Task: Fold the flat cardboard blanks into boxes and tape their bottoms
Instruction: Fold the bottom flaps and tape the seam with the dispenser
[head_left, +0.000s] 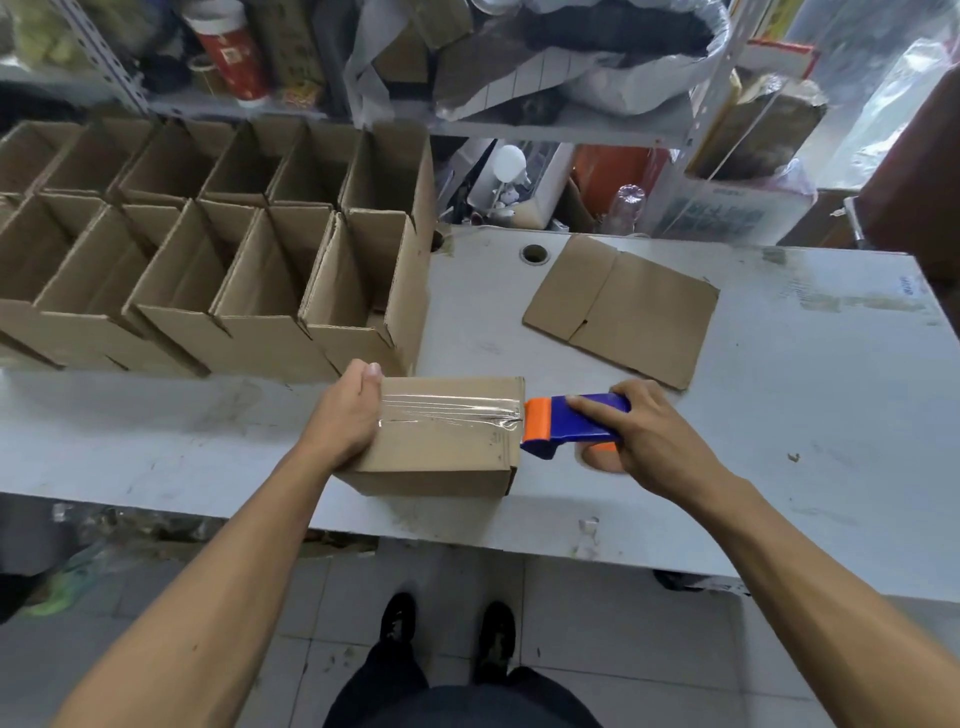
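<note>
- Nearest us: dark trousers and two black shoes (447, 631) on the tiled floor (597, 623), directly below the box.
- Both bare forearms reach up from the lower corners and converge on the box (441, 441), which sits near the front edge of the grey table (779, 415).
- Box is bottom-up, flaps closed, with a strip of clear tape (449, 414) running left-right across its top face.
- Left hand (348, 410): wrapped over the box's left end, thumb on the top face at the tape's start, fingers curled down the far side. It grips the box.
- Right hand (636, 441): clenched round the blue-and-orange tape dispenser (566, 423), index finger laid straight along its top, thumb underneath.
- Dispenser's orange nose touches the box's right top edge, right where the tape ends and bunches up.
- Right wrist sits slightly above table level; we cannot tell if the dispenser's underside touches the table.
- One flat cardboard blank (623, 306) lies on the table, beyond and right of the box, well apart from it.
- Two rows of open finished boxes (208, 249) stand beyond and left of the box; the nearest one is just beside its far left corner.
- Cluttered metal shelves (519, 104) stand behind the table, far from the box.
</note>
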